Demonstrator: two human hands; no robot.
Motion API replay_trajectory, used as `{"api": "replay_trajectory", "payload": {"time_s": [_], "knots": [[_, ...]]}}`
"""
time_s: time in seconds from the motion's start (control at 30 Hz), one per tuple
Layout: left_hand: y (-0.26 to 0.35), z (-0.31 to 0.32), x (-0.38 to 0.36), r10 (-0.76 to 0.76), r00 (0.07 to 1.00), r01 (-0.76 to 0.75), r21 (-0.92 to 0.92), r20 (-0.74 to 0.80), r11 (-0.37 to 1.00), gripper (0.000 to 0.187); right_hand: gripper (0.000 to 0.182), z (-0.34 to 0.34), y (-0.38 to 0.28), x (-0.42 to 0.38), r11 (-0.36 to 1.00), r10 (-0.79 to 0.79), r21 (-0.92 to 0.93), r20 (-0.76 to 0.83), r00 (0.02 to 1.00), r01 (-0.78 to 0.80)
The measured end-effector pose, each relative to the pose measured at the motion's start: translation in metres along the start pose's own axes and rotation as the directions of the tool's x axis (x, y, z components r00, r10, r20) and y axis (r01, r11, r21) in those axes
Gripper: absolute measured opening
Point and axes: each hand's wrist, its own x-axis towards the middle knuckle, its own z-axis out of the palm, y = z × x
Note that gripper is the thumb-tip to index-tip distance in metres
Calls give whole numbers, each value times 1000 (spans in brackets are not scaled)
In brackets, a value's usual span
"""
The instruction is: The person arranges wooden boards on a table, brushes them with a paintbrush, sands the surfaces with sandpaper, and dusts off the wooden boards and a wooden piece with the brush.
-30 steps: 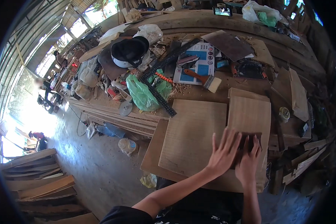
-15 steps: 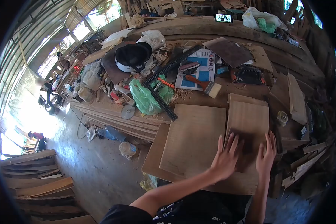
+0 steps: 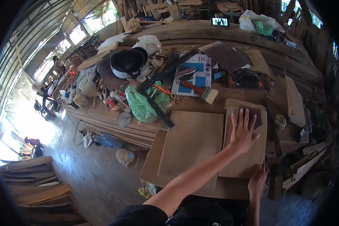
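My left hand (image 3: 245,135) lies flat with its fingers spread on a dark brown sheet that looks like sandpaper (image 3: 257,113). Under that sheet is a narrow wooden panel (image 3: 243,164), and the hand covers part of both. At the panel's near right corner, my right hand (image 3: 257,181) has its fingers bent around the edge. A wider wooden panel (image 3: 192,141) lies directly to the left. Both panels rest on a larger board (image 3: 148,171) whose left side sticks out.
Beyond the panels are a paintbrush (image 3: 210,95), a black square ruler (image 3: 154,107), a green plastic bag (image 3: 135,103) and a cap (image 3: 128,64). A tape roll (image 3: 280,121) sits to the right. A phone (image 3: 219,22) stands at the back. Stacked planks (image 3: 41,180) are at left.
My left hand has slid away from me along the narrow panel with the dark sheet. My right hand has come back toward me to the panel's near corner, its fingers now bent.
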Motion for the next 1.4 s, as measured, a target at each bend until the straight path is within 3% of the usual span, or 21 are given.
{"api": "replay_trajectory", "payload": {"time_s": [0.13,0.17,0.27,0.37,0.5,0.63,0.93,1.07,1.1,1.27,1.4], "knots": [[9,-16,-37,8,995,-4,-37,99,999,82,47,2,4,-1,1000,-18,1,-8,1000,18],[13,-13,-57,35,998,-33,-49,47,998,84,47,2,4,-1,1000,-18,1,-14,1000,18],[30,-23,-116,118,986,-108,-87,116,990,86,47,4,2,1,1000,-4,30,-21,1000,5],[29,-27,-128,179,978,-171,-77,108,982,87,47,7,8,0,1000,-3,21,-34,999,3],[14,-27,-73,92,992,-96,40,91,995,87,46,5,8,2,999,-33,3,-27,999,34],[7,-8,-34,-78,991,81,22,-106,996,88,47,0,-1,3,999,-42,27,8,999,42],[47,-25,-134,15,994,-18,29,104,999,89,60,-3,7,-1,1000,-6,1,77,997,6],[36,-17,-104,29,999,-28,-9,38,1000,86,61,-6,-4,3,999,-22,31,86,996,20],[30,-22,-88,22,995,-25,32,93,999,83,59,-6,-5,4,996,-69,68,74,995,64],[0,-1,-14,-97,995,96,-17,-28,995,80,54,-1,7,2,997,-53,57,29,998,51],[9,1,-35,-130,990,128,-27,-53,991,82,62,-3,6,0,997,-41,62,54,998,38]]}}
